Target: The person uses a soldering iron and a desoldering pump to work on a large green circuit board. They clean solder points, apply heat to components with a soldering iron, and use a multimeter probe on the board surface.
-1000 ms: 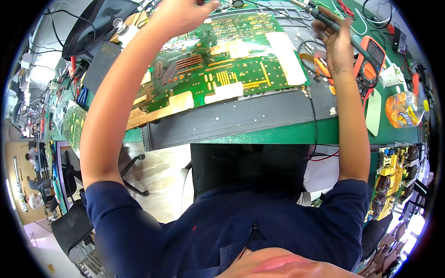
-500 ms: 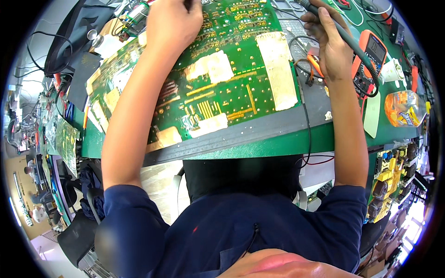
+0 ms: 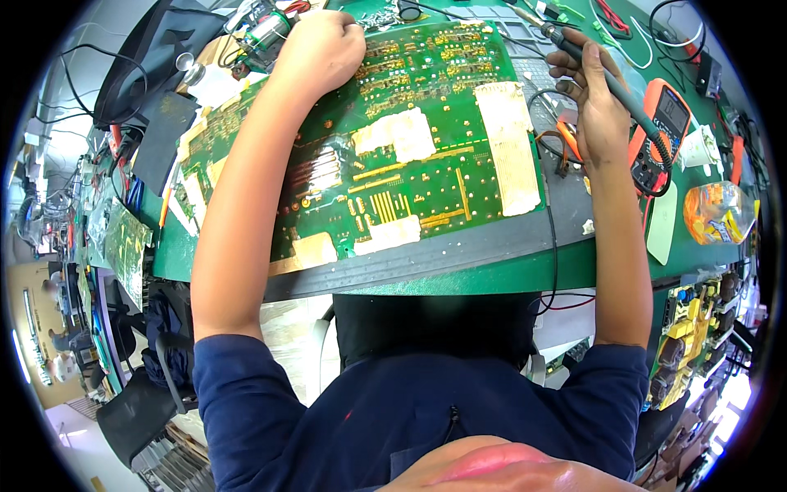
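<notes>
A large green circuit board (image 3: 311,197) with gold tracks and pale tape patches lies in front of me on a dark mat. My left hand (image 3: 326,51) is closed over the board's far edge, its knuckles up. Its fingertips are turned away, so what they hold, if anything, is hidden. On the right, my right hand (image 3: 602,115) grips a soldering iron (image 3: 559,38) with a dark handle and thick green cable. The iron's slim tip points to the far left, raised beyond the board's right corner. My right fingers are partly spread around the handle.
An orange multimeter (image 3: 666,119) lies right of my right wrist, with an orange-and-clear jar (image 3: 710,213) nearer. A thin black cable (image 3: 552,225) hangs over the table's front edge. A dark monitor (image 3: 135,74) stands far left; a yellow-and-brown component board (image 3: 684,336) sits at right.
The whole view has shifted, so the board and table sit lower in the picture. The iron's tip has come into sight. My right hand still holds the iron; my left stays closed.
</notes>
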### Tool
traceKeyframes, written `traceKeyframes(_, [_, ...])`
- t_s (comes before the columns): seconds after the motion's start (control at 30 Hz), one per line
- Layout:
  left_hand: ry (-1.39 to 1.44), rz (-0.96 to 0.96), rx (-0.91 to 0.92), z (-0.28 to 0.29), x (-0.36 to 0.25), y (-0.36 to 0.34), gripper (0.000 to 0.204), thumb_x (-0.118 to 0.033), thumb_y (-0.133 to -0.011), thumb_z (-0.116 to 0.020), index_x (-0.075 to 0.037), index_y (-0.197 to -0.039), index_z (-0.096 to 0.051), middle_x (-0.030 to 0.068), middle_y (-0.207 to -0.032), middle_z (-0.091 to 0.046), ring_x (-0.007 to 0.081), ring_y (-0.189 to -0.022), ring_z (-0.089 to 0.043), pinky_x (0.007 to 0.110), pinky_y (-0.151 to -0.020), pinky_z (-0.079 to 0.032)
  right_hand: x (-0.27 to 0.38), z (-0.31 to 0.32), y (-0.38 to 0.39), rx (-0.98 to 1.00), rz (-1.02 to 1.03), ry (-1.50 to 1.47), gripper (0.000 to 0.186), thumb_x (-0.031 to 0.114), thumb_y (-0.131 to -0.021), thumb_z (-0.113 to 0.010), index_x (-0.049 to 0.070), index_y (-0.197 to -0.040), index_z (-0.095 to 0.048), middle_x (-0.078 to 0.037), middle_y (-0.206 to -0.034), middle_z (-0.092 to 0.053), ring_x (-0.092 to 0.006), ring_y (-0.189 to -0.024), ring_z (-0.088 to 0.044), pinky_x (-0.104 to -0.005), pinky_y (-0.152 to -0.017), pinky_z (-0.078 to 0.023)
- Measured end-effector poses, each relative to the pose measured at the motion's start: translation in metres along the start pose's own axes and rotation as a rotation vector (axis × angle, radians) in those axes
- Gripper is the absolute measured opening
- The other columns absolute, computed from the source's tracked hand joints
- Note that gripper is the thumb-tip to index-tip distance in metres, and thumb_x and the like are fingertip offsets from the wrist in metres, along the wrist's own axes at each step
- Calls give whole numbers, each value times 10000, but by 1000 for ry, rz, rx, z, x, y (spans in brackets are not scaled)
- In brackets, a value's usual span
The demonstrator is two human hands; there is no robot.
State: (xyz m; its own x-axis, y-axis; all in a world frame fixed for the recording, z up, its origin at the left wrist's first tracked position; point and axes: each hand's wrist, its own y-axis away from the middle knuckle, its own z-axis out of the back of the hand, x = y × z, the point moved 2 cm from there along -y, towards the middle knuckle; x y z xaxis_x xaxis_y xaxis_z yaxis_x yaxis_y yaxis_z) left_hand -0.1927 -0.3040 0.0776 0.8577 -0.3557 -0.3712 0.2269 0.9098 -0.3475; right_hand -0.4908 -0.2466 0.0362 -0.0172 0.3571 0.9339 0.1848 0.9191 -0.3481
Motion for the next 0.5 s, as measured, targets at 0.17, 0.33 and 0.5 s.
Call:
traceKeyframes(0.17, [-101, 51, 174, -26, 35, -23, 339, -226, -830, -485, 29, -937, -681, 270, -944, -649, 408, -939, -622, 425, -889, -479, 0, -4, 1, 6, -22, -22, 387, 356, -981, -516, 21, -1135, -632, -93, -911, -678, -126, -791, -603, -246, -688, -446])
traceKeyframes(0.33, [-142, 3, 108, -31, 31, -25, 310, -169, -798, -505, -31, -978, -716, 228, -922, -674, 348, -893, -654, 381, -872, -490, 0, 2, 1, 17, -35, 10, 405, 343, -1004, -477, 16, -1210, -599, -80, -941, -677, -116, -836, -613, -241, -721, -463])
traceKeyframes(0.5, [182, 287, 160, -19, 28, -28, 319, 26, -790, -488, 8, -1048, -675, 173, -862, -681, 205, -708, -644, 327, -580, -506, 5, -6, 0, -73, -69, -22, 300, 275, -991, -501, 23, -1107, -613, -56, -922, -652, -121, -777, -616, -239, -655, -479])
